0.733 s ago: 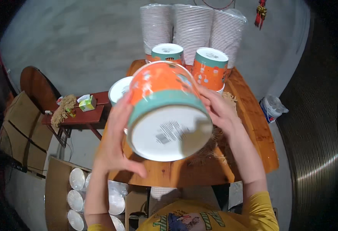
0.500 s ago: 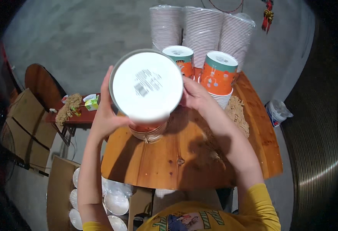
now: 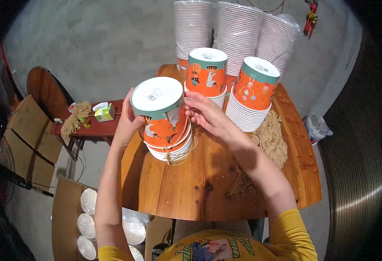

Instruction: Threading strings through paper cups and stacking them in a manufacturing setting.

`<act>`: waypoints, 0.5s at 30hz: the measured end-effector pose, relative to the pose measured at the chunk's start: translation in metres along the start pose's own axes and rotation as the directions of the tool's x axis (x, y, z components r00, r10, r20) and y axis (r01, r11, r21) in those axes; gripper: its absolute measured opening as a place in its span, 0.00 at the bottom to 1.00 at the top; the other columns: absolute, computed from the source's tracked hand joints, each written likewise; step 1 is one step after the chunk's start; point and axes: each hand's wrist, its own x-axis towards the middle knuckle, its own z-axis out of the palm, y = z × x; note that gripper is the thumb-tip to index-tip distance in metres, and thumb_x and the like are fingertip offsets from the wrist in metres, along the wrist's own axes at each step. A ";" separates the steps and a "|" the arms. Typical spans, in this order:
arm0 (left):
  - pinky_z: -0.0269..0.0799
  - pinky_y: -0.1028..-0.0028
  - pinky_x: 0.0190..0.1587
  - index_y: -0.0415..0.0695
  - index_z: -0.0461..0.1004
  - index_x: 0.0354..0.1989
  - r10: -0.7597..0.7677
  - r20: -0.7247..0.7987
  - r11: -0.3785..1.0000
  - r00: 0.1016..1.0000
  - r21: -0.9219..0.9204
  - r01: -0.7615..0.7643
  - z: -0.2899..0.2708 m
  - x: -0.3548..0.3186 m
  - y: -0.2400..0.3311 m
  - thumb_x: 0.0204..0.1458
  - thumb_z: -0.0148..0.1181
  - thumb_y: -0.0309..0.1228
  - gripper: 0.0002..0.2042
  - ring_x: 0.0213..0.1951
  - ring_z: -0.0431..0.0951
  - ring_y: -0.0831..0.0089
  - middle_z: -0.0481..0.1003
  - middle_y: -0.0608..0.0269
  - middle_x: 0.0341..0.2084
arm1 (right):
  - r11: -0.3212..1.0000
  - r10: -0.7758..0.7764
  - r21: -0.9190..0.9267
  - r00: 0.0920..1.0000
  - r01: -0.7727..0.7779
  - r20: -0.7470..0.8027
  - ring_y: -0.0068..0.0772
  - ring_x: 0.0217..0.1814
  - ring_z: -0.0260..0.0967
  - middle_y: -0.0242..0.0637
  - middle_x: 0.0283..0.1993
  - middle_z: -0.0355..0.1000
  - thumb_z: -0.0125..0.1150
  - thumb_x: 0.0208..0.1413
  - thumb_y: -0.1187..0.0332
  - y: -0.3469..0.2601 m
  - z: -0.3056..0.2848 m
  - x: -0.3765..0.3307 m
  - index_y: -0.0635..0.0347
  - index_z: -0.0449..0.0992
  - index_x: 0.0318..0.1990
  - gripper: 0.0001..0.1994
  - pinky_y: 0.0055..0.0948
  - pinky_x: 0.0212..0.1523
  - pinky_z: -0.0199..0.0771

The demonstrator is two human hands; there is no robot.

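Observation:
An orange paper bucket (image 3: 162,126) with a green band and white base sits upside down on a short nested stack at the table's left side. Beige cord loops (image 3: 170,157) hang round its lower rim, with a knot at the front. My left hand (image 3: 129,126) grips the bucket's left side, thumb across the front. At the right side, my right hand (image 3: 205,114) has its fingers apart, the tips at or near the wall; whether they touch is unclear. Behind stand two more upturned stacks, a middle one (image 3: 208,78) and a right one (image 3: 254,89).
A bundle of beige cord (image 3: 271,141) lies on the wooden table (image 3: 178,198) by my right forearm. Tall plastic-wrapped stacks (image 3: 238,32) rise at the back. Below left, a cardboard box (image 3: 64,217) holds white buckets. A red bench (image 3: 121,106) stands farther left.
The orange bucket was raised close to the camera and has come down onto the left stack. My right hand's fingers have loosened beside it.

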 end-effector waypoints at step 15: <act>0.52 0.66 0.64 0.44 0.41 0.68 0.026 -0.045 0.999 0.999 -0.018 -0.027 0.015 -0.012 -0.027 0.36 0.65 0.61 0.56 0.64 0.54 0.66 0.53 0.58 0.63 | 0.833 -0.018 -0.554 1.000 0.004 -0.018 0.11 0.32 0.66 0.26 0.35 0.68 0.57 0.56 0.59 0.017 -0.023 -0.016 0.57 0.64 0.54 0.22 0.14 0.26 0.65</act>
